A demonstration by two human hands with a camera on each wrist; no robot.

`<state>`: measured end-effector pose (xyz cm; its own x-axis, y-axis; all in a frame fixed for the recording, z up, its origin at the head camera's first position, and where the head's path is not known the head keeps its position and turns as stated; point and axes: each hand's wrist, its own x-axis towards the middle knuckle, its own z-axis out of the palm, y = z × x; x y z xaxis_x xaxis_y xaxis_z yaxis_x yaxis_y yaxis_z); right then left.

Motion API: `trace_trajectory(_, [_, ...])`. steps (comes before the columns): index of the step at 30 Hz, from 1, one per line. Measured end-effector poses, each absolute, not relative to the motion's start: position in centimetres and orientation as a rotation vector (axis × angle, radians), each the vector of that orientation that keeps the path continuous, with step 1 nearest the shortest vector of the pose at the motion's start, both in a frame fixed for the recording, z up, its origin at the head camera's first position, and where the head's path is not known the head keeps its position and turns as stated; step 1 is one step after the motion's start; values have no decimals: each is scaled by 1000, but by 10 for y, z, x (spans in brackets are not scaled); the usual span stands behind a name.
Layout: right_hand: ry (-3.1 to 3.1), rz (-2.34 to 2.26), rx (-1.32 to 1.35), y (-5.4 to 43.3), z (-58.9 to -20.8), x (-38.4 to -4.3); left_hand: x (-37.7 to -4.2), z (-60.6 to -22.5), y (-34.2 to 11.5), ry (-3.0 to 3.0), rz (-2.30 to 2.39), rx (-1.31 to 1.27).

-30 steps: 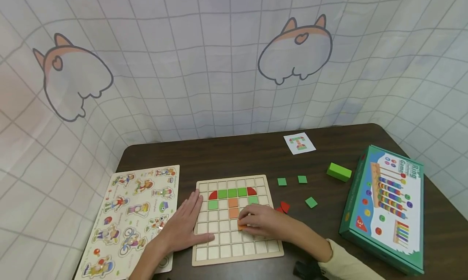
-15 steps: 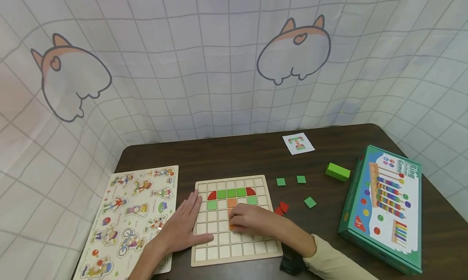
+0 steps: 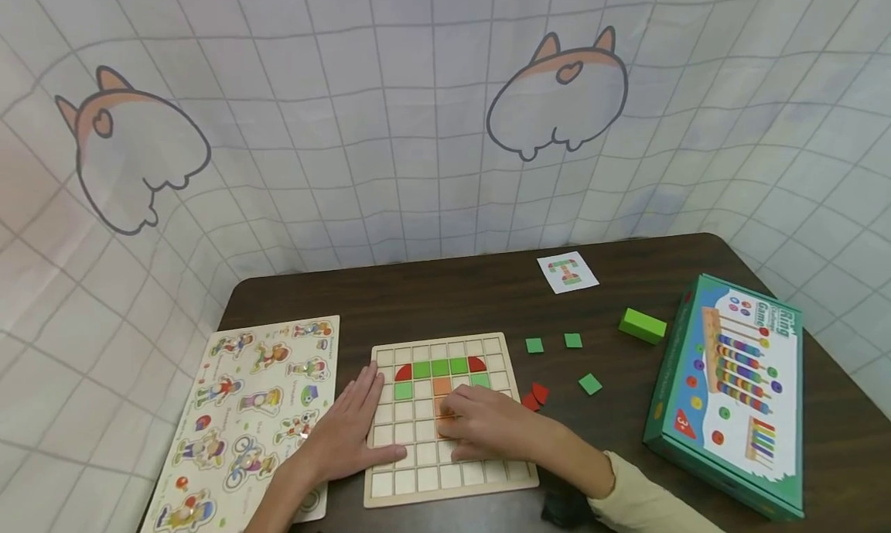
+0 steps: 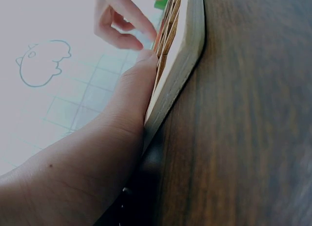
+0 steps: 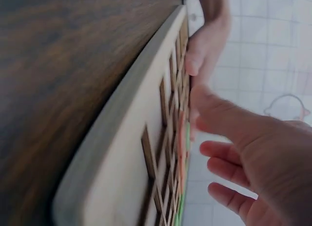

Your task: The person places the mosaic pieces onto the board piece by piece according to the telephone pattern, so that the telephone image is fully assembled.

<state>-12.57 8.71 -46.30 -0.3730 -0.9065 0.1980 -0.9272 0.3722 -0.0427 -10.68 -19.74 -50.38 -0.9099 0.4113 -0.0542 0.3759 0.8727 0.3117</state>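
Observation:
A wooden grid board [image 3: 452,499] lies flat in the head view. Its upper cells hold a row of green square tiles [image 3: 440,368] between two red quarter-circle pieces [image 3: 404,373], with a paler green tile [image 3: 403,391] below either end. My left hand [image 3: 351,428] rests on the board's left edge, fingers straight and thumb over the near cells. Over the middle column of orange tiles, my right hand [image 3: 494,425] touches the lowest orange tile [image 3: 443,430] with its fingertips. In the right wrist view the thumb [image 5: 229,116] stands apart from the fingers, pinching nothing visible.
Loose green tiles [image 3: 590,384] and red pieces [image 3: 540,394] lie right of the board. Beyond them are a pattern card [image 3: 567,272], a green block [image 3: 642,326] and a game box [image 3: 731,471]. A picture puzzle board [image 3: 261,398] lies left, partly under my left forearm.
My right hand carried the orange tile left into the middle column, below the other orange tiles. Its thumb has since come away from the tile. The left hand has stayed put.

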Motion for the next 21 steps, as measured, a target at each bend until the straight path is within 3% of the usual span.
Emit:
trace_trajectory(9, [-2687,472,1551,133,-452,-123,-104,-504,-200,2938,488,634])
trace_trajectory(21, [-2776,472,1305,198,-432,-148,-108,-504,-197,2913,467,629])
